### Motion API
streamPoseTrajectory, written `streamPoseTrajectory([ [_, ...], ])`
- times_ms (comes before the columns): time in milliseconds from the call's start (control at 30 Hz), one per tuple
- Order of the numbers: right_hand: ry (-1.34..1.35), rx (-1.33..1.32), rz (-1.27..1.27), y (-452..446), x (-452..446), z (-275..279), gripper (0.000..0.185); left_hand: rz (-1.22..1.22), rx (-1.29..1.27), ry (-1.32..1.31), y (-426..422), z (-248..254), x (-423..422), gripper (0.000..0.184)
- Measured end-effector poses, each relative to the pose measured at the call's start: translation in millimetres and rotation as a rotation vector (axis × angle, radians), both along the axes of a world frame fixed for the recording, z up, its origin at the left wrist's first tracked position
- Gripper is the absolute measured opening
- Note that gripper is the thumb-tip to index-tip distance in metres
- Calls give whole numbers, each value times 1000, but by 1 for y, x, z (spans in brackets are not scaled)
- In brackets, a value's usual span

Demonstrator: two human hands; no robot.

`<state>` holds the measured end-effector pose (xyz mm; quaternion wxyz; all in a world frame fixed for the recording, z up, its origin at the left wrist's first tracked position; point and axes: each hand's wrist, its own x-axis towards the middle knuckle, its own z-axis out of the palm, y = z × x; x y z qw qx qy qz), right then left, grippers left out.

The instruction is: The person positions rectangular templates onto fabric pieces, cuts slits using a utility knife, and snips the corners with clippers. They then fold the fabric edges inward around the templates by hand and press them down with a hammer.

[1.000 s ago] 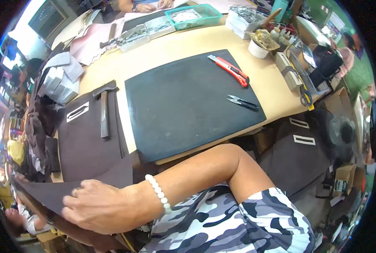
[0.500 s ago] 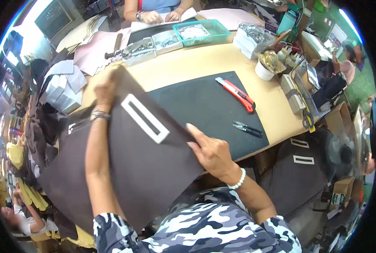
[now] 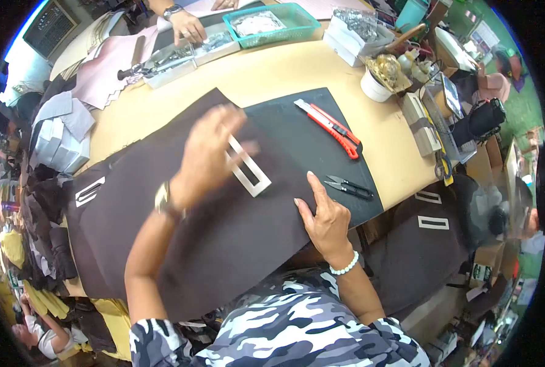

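A large dark brown sheet of material lies across the table and part of the dark cutting mat. A white rectangular frame is on the sheet, and a second white-edged slot shows at its left end. My left hand, blurred by motion, is over the sheet with fingers apart and partly hides the frame. At the sheet's right edge, my right hand rests with thumb and index finger stretched apart. Close to it on the mat lie thread snips and a red utility knife.
Metal parts fill a tray, where another person's hand reaches. Beside it stands a teal basket. A white cup and scissors are at right. Another dark piece with white frames hangs by the table's right edge.
The sheet's raised upper corner has come down onto the mat. My left hand has let go of it and moved right. The other person's hand has moved to the metal parts.
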<state>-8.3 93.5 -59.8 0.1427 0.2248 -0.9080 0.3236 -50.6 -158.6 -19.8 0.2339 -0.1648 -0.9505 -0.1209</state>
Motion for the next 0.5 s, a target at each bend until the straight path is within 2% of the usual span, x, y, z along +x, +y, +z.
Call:
streamPoseTrajectory([
  [67, 36, -6, 3, 4, -5, 1, 56, -188, 46, -265, 34, 1, 57, 64],
  [100, 52, 43, -39, 11, -8, 5, 54, -221, -3, -430, 46, -1, 81, 69],
  [167, 103, 82, -98, 29, -18, 12, 45, -237, -49, -571, 63, -21, 115, 73],
  [267, 165, 218, -146, 65, -25, 8, 34, -137, -71, -586, 81, -33, 140, 69],
  [300, 133, 143, -128, 74, -27, 4, 26, -119, -67, -571, 87, -35, 144, 69],
  [400, -24, -16, -241, 92, -27, -1, 19, -77, -43, -532, 111, -39, 146, 67],
  [433, 23, -7, -288, 94, -29, 1, 14, -84, -30, -530, 118, -38, 144, 66],
  [500, -16, -190, -282, 91, -25, 15, 13, -91, -4, -509, 131, -38, 136, 66],
])
